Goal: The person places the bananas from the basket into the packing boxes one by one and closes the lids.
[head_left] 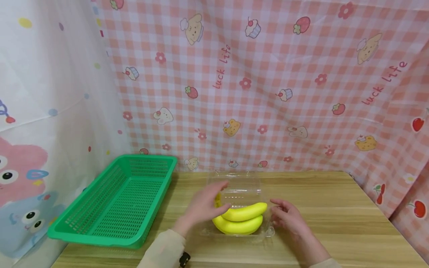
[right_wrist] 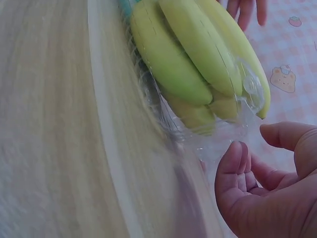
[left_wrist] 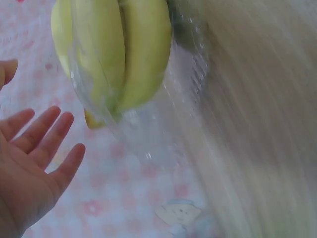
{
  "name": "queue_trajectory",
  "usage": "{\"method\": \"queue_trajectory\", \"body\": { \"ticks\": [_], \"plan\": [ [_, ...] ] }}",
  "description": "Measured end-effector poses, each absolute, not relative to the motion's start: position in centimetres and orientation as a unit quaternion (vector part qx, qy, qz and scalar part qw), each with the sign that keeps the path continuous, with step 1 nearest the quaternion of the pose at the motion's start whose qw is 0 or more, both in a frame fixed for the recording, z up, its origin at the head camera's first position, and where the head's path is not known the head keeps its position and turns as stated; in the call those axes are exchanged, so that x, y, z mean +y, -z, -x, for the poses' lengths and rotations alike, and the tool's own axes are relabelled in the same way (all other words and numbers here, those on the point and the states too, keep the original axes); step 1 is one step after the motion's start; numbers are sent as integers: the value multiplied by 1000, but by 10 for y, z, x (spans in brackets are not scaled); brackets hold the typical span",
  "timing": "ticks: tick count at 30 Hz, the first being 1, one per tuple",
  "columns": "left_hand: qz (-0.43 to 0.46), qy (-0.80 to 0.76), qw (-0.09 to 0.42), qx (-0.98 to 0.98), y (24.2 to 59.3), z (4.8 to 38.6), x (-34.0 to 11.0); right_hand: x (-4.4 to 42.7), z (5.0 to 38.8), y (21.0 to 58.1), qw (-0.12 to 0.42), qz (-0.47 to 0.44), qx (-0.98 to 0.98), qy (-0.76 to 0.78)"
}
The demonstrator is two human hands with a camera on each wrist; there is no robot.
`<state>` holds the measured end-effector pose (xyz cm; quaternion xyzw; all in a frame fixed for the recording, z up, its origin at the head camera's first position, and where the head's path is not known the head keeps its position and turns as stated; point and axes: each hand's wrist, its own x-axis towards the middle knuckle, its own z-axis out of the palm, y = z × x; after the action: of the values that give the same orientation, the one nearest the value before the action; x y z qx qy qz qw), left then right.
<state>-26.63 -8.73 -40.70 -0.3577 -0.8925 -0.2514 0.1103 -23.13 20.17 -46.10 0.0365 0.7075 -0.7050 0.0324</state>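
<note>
A bunch of yellow bananas [head_left: 238,226] lies in a clear plastic clamshell box [head_left: 269,232], whose see-through lid [head_left: 234,182] is folded back behind it. My left hand [head_left: 205,204] hovers over the left end of the bananas. In the left wrist view that hand [left_wrist: 39,168] has its fingers spread and holds nothing. Just past the right end of the box is my right hand [head_left: 289,216]. Seen from the right wrist, its fingers bend loosely with the thumb apart. They are close to the box's edge [right_wrist: 213,146]; whether they touch it, I cannot tell.
On the left of the wooden table [head_left: 335,219] stands a green slotted plastic basket [head_left: 100,240]. Behind the table hangs a pink checked cloth [head_left: 281,67], and a white printed cloth [head_left: 67,74] hangs at the left.
</note>
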Motion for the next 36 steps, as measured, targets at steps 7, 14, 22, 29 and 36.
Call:
{"method": "queue_trajectory", "body": {
  "ticks": [7, 14, 22, 29, 36],
  "plan": [
    [262, 380, 120, -879, 413, 278, -106, 206, 236, 457, 14, -26, 730, 683],
    [207, 473, 125, -847, 420, 287, -117, 210, 243, 454, 7, -11, 743, 669],
    [115, 549, 106, -821, 423, 292, -123, 212, 252, 450, 19, -7, 720, 693],
    [35, 614, 54, -787, 426, 299, -128, 213, 265, 447, 36, -5, 715, 698],
    [-19, 680, -22, -733, 429, 306, -131, 216, 280, 447, 56, 3, 701, 711]
  ]
}}
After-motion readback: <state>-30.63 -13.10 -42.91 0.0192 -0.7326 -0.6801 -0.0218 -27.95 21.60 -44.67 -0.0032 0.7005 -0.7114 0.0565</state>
